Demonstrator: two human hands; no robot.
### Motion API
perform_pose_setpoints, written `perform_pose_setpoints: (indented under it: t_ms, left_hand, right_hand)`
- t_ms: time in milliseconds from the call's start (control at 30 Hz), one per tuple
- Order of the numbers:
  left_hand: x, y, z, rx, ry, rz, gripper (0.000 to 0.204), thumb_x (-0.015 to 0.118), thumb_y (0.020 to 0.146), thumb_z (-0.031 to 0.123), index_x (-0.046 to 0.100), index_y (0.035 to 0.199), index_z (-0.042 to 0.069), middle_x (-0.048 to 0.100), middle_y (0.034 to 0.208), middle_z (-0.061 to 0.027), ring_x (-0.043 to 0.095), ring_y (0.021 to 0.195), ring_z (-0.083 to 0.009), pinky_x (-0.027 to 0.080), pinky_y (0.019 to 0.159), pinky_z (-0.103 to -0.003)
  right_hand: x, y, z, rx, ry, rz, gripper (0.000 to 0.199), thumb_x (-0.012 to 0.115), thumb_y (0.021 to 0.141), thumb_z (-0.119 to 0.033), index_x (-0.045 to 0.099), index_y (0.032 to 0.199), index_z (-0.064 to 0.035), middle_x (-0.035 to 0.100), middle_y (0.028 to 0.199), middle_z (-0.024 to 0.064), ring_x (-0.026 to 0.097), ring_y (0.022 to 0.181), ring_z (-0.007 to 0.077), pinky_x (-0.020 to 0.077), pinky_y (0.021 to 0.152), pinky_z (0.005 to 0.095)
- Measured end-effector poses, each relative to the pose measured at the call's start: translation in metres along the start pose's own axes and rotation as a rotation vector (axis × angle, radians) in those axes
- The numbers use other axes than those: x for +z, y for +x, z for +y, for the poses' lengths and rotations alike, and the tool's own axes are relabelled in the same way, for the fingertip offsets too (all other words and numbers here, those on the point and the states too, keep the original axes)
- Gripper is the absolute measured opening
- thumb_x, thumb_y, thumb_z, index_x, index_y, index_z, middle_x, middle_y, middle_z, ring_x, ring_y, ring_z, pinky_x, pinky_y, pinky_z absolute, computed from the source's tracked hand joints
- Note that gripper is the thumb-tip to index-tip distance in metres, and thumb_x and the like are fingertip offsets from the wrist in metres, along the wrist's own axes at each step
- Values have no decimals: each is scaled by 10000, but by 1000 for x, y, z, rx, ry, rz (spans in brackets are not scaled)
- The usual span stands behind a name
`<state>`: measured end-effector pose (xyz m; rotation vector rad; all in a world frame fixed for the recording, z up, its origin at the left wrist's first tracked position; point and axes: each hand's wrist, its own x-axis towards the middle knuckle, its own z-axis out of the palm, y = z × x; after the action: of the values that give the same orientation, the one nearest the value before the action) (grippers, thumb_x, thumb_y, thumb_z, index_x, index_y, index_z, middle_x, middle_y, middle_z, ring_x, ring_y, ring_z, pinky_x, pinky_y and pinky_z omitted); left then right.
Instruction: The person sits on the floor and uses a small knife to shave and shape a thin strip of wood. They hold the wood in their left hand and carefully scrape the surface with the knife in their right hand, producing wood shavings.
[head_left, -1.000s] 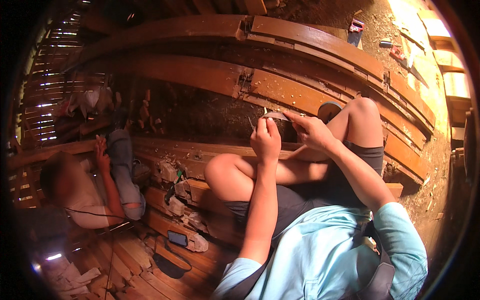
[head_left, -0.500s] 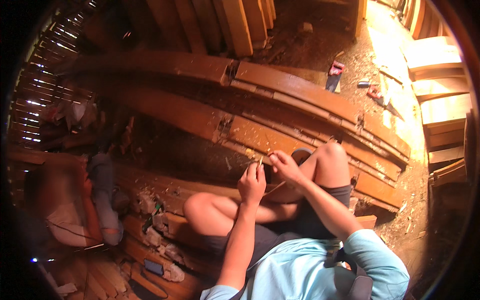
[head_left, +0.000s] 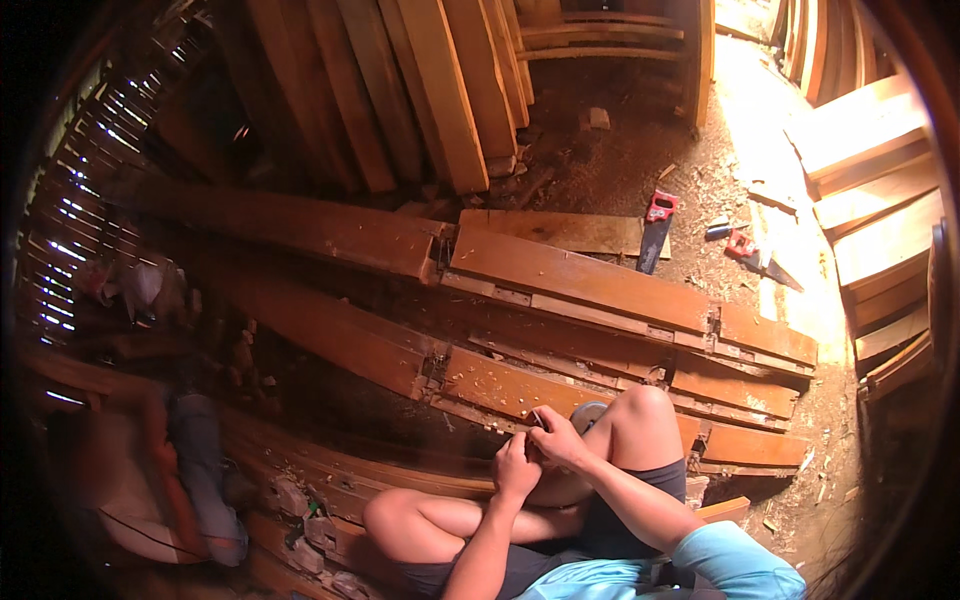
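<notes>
My left hand (head_left: pixel 515 468) is closed, fingertips pressed together, in front of my crossed legs. What it grips is hidden by the fingers. My right hand (head_left: pixel 556 440) is curled shut close against it, and a small dark tip shows at its fingers; the kind of thing is too small to name. Both hands meet just short of a notched wooden beam (head_left: pixel 500 380) strewn with pale chips. A second notched beam (head_left: pixel 590 277) lies parallel, farther off.
Two red-handled handsaws, one a dark-bladed handsaw (head_left: pixel 655 235), the other a handsaw (head_left: pixel 745 247), lie on the chip-littered floor. Upright planks (head_left: pixel 420 90) lean at the back. Stacked timber (head_left: pixel 880 210) stands right. Another person (head_left: pixel 150 470) sits at the left.
The view has tilted up, so the scene sits lower. My hands have come together; the small pale piece seen at my left fingertips is now hidden.
</notes>
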<state>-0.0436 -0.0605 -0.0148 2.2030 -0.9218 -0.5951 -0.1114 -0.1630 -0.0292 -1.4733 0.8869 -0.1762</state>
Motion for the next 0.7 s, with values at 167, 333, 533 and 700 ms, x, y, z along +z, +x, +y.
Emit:
perform_pose_setpoints:
  t_ms: [167,333,533,700]
  left_hand:
    - [19,16,-2,-127,-462,21,170,559,879,192,560,985,60,612,742,-81,608,672,-236,468,557,-347]
    - [9,20,12,-777,-1006,-163,162,507,930,304,518,954,144,513,692,46,484,542,-37,386,445,-177]
    - [-6,11,-1,-932,-1200,-198,204,492,915,364,497,831,178,491,660,37,477,505,-74,353,408,-206]
    - [-26,9,-4,-892,-1110,-373,266,496,912,413,505,846,155,515,640,23,497,505,-83,365,409,-211]
  right_hand:
    - [-9,24,11,166,146,22,261,527,797,-104,527,1044,-18,568,803,95,560,743,152,474,659,285]
    - [-12,38,6,256,250,-141,251,518,823,-122,527,1058,-35,590,833,108,556,752,156,475,660,305]
    - [-22,26,-27,254,377,-436,284,482,842,-11,474,1127,-18,560,882,69,562,778,146,495,691,296]
    - [-15,25,-2,-141,295,-409,263,535,831,3,500,1090,-24,504,955,35,492,913,114,444,776,247]
